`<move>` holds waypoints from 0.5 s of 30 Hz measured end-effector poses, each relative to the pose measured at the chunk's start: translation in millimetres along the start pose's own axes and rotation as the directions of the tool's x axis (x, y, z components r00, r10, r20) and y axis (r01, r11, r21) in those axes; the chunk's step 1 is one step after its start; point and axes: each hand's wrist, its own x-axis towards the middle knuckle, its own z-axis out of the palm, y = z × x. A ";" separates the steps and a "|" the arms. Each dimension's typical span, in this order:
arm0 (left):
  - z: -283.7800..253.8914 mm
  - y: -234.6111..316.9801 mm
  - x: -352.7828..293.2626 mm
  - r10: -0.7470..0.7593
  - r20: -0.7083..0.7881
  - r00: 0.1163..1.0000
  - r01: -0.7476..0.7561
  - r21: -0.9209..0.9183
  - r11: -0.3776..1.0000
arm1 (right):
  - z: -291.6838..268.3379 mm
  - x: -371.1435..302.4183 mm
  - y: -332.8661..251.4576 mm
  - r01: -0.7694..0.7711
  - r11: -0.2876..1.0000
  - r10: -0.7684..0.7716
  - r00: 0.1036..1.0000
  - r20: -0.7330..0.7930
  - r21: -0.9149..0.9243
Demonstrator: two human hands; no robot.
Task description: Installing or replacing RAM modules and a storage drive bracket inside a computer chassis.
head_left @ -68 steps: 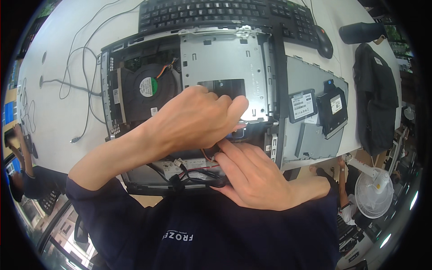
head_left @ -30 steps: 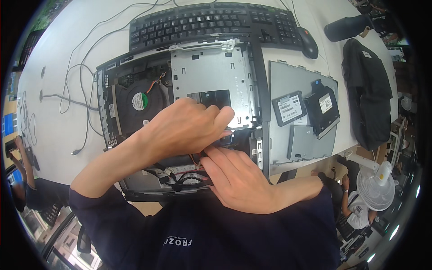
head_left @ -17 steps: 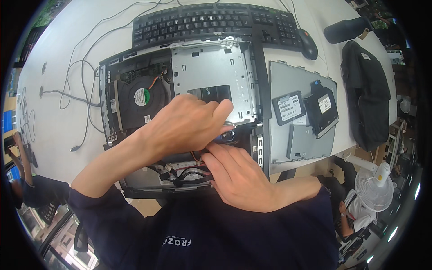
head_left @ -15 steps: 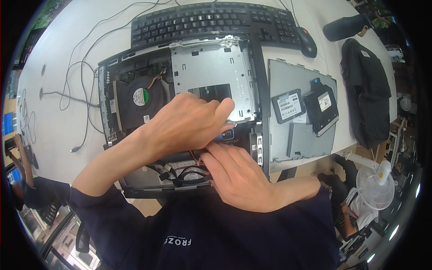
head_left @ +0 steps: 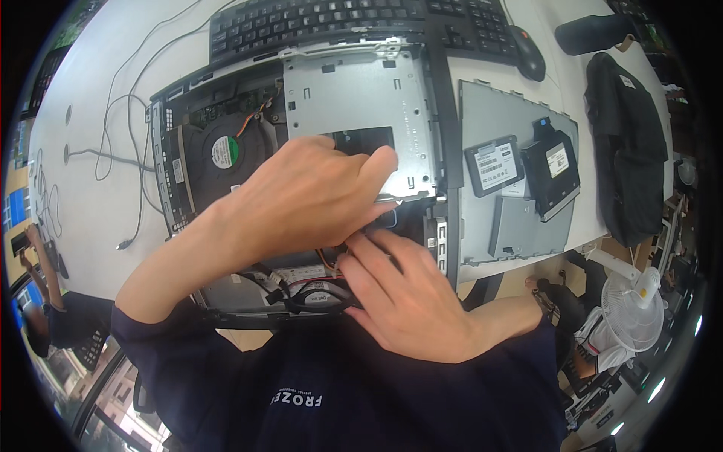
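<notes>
Lying flat on the white bench (head_left: 98, 218), the opened computer case (head_left: 301, 181) has its long axis running roughly left to right across the view, its near edge tucked against the person's chest and its far edge touching the black keyboard (head_left: 354, 22). A silver drive cage (head_left: 354, 90) fills the case's right half, and a round black fan (head_left: 218, 154) sits to its left.

Over the near part of the case, the left hand (head_left: 301, 200) arches with fingers curled together, its thumb stretched toward the lower edge of the drive cage. Just below it, the right hand (head_left: 403, 294) has its fingers pressed close and pointing up-left into the gap under the left hand; what the fingertips pinch is hidden, so I cannot tell. Black cables (head_left: 312, 294) bunch at the near rim of the case.

Right of the case, a grey side panel (head_left: 497, 120) carries two flat drives (head_left: 493, 164) side by side.

Compared with half a second ago, both hands hold almost the same pose at the same spot, and the case has not shifted
</notes>
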 end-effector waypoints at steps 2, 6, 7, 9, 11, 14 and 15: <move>-3.4 -3.8 2.8 0.009 0.060 0.998 -0.009 0.010 1.000 | -4.7 -0.2 4.3 0.012 1.000 -0.012 1.000 0.011 0.023; -10.0 -0.5 7.1 -0.012 0.182 0.983 0.005 0.038 0.999 | -12.1 2.3 6.4 -0.045 0.997 0.043 0.999 0.029 0.062; -9.4 -0.9 6.2 -0.028 0.186 0.982 0.020 0.041 0.999 | -12.7 3.3 7.2 -0.065 0.995 0.062 0.997 0.034 0.075; -8.7 -4.1 2.1 0.000 0.159 0.987 0.005 -0.031 1.000 | -9.0 1.9 2.8 -0.073 0.995 0.072 0.997 0.021 0.073; -6.8 -4.7 1.0 0.006 0.152 0.988 -0.002 -0.025 1.000 | -7.1 2.1 -0.4 -0.089 0.993 0.089 0.996 0.004 0.076; -1.4 -4.9 -1.3 0.017 0.123 0.992 -0.014 -0.030 0.999 | -4.0 2.8 -2.3 -0.095 0.995 0.095 0.995 -0.006 0.037; 0.1 -4.6 -2.4 0.019 0.094 0.995 -0.015 -0.039 0.999 | 0.4 1.3 -1.6 -0.075 0.997 0.074 0.996 -0.049 -0.011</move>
